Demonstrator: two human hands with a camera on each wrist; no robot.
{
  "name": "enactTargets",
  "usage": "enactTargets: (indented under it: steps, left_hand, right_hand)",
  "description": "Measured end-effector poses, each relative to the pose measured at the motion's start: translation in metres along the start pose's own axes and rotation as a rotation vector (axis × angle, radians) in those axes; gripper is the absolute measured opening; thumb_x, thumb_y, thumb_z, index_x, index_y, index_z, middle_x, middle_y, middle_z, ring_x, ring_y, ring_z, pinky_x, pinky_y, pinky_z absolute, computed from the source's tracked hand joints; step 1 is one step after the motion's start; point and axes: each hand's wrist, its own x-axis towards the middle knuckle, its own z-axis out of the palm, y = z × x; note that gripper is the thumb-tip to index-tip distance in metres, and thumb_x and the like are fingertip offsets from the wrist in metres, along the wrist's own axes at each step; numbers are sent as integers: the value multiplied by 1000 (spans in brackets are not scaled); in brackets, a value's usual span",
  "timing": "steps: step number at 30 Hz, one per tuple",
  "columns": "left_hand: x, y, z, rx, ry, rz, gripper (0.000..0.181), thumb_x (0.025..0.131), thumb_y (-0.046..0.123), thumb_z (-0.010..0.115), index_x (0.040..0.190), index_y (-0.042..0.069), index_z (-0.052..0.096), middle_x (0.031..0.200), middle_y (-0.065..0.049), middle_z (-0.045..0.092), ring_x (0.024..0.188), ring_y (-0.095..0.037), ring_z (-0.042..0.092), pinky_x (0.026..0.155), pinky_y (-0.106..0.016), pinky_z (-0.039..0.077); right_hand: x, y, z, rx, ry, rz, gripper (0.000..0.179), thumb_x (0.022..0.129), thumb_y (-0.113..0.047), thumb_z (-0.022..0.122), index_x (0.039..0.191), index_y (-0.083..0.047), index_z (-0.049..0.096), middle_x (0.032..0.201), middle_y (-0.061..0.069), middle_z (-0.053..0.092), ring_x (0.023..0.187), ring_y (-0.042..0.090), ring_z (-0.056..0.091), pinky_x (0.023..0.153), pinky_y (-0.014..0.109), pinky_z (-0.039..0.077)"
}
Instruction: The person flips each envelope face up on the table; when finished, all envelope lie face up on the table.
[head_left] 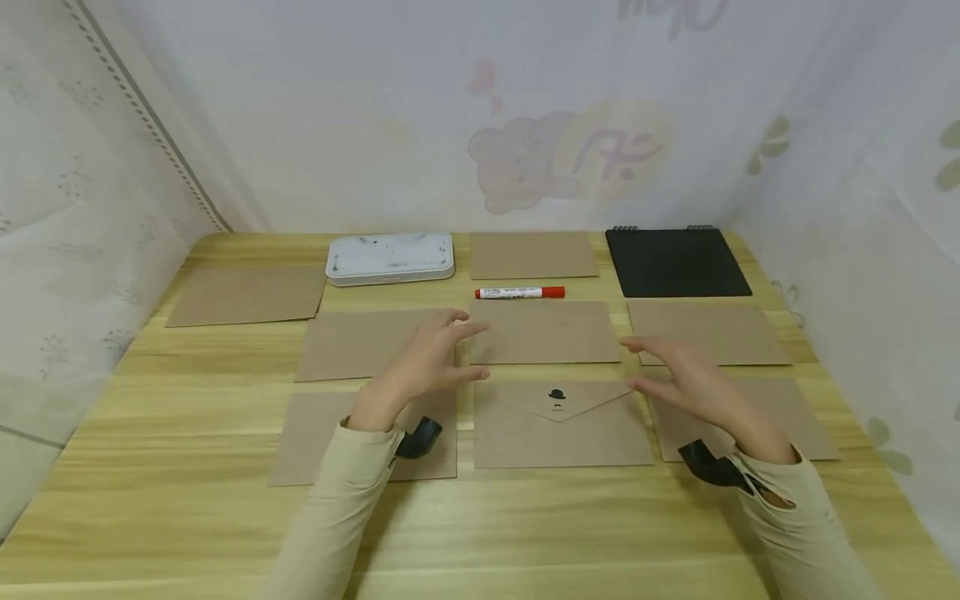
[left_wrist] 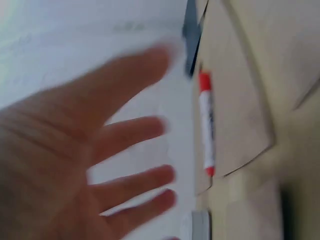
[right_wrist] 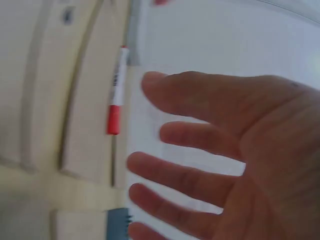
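My left hand (head_left: pixel 423 362) is over the brown envelopes on the left, its fingers spread and holding nothing. My right hand (head_left: pixel 690 383) hovers over the right-hand envelopes, fingers extended and apart, also without anything in it. Between the hands lie a plain brown envelope (head_left: pixel 547 333) and, nearer me, an envelope with a pointed flap (head_left: pixel 562 442) bearing a small black hat print. A red-capped marker (head_left: pixel 519 292) with a white barrel lies just beyond them. Both wrist views show the fingers and thumb of each hand parted, with the marker in the background.
At the back stand a white flat case (head_left: pixel 390 258), another brown envelope (head_left: pixel 534 255) and a black spiral notebook (head_left: pixel 677 262). One more envelope (head_left: pixel 247 296) lies far left. Light fabric (head_left: pixel 337 125) with a bear print hangs behind the wooden table (head_left: pixel 165 500).
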Motion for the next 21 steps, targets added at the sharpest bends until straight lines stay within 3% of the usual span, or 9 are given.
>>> enactTargets:
  steps: [3, 6, 11, 13, 18, 21]
  left_hand:
    - [10, -1, -7, 17, -128, -138, 77, 73, 44, 77, 137, 14, 47, 146, -17, 31, 133, -33, 28, 102, -60, 21]
    - [20, 1, -11, -11, -146, -203, 88, 70, 46, 78, 142, 13, 40, 150, -16, 22, 135, -34, 25, 104, -57, 20]
    - [42, -2, -5, -80, -95, -222, 93, 70, 38, 81, 144, 9, 34, 153, -13, 15, 137, -32, 20, 105, -61, 10]
    - [45, -6, -1, -102, -119, -232, 90, 70, 35, 81, 143, 10, 36, 153, -11, 15, 138, -29, 18, 106, -59, 8]
    - [48, -16, 12, -111, -176, -181, 79, 73, 29, 81, 139, 8, 43, 150, -13, 25, 138, -29, 17, 108, -52, 12]
    - [48, -22, 16, -67, -167, -184, 76, 72, 29, 81, 136, 8, 47, 149, -13, 27, 139, -28, 15, 106, -59, 7]
  right_hand:
    - [16, -4, -7, 25, -86, 41, 51, 85, -16, 68, 126, 8, 51, 122, 25, 55, 111, 41, 50, 90, 54, 40]
    - [30, -7, -13, 59, -184, 109, 55, 87, -18, 67, 129, 10, 47, 126, 28, 50, 115, 44, 46, 92, 56, 38]
    - [51, -3, -14, 18, -248, 201, 60, 84, -16, 69, 132, 9, 43, 136, 32, 37, 123, 47, 35, 95, 57, 34]
    - [57, 1, -12, -23, -252, 212, 61, 81, -14, 72, 132, 7, 45, 138, 32, 34, 125, 47, 33, 96, 57, 32]
    - [64, 13, -1, -103, -320, 217, 65, 74, -8, 74, 131, 6, 47, 137, 31, 36, 127, 49, 28, 101, 58, 26]
    - [66, 18, 5, -85, -353, 266, 71, 72, -5, 74, 135, 5, 43, 141, 30, 31, 131, 50, 17, 104, 58, 19]
